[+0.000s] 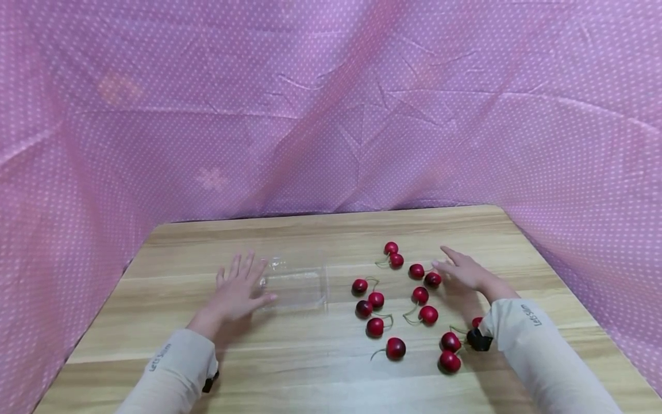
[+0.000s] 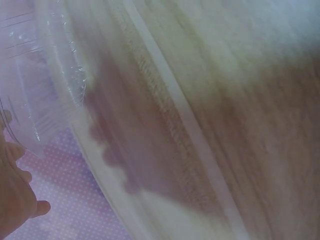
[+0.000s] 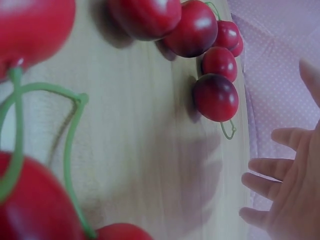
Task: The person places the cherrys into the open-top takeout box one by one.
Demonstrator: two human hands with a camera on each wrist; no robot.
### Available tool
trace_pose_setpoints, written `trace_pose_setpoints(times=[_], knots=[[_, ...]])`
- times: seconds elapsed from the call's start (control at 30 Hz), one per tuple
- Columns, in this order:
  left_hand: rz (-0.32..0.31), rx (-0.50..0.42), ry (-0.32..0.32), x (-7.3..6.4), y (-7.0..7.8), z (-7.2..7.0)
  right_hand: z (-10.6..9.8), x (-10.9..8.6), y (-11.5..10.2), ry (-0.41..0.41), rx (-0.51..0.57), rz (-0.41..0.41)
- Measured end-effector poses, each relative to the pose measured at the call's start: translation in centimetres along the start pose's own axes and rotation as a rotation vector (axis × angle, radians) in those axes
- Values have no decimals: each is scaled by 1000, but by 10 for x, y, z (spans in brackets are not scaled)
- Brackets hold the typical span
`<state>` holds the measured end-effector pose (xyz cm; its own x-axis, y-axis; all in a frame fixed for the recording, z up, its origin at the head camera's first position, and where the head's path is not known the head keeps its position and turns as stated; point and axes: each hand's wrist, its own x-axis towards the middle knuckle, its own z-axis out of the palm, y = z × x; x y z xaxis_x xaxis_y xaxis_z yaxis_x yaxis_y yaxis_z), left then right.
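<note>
A pink dotted cloth [image 1: 331,115] stands behind the wooden table [image 1: 310,379]; pale sleeves [image 1: 548,351] reach over it from both sides; the transparent container [image 1: 324,284] lies on the table, just beside the left hand [image 1: 235,293], whose fingers are extended and a little apart; whether they touch it, I cannot tell; the right hand [image 1: 468,273] has straight, separated fingers, near the red cherries [image 1: 395,349], which lie scattered to the right of the container, with thin green stems [image 3: 69,145].
</note>
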<state>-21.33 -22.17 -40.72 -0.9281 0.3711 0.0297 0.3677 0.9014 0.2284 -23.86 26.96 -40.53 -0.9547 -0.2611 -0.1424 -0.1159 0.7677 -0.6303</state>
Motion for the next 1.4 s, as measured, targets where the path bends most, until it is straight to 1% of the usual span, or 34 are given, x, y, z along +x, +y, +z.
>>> trace_pose_setpoints(times=[0.17,0.33,0.47,0.63,0.9,1.2,1.4], knots=[[-6,-10,1,-1,1,3,-1,0,2,-17,75,48],[-19,-5,-22,0,1,7,-3,0,3,-40,146,93],[-18,-7,-13,1,1,9,-4,1,2,-65,201,108],[-20,-10,-15,3,3,10,-4,4,3,-84,273,110],[-20,-13,-10,5,4,13,-1,5,9,-57,361,123],[-20,-19,-14,6,4,15,2,11,14,-54,509,126],[-12,-24,-18,5,5,15,3,14,16,-69,537,133]])
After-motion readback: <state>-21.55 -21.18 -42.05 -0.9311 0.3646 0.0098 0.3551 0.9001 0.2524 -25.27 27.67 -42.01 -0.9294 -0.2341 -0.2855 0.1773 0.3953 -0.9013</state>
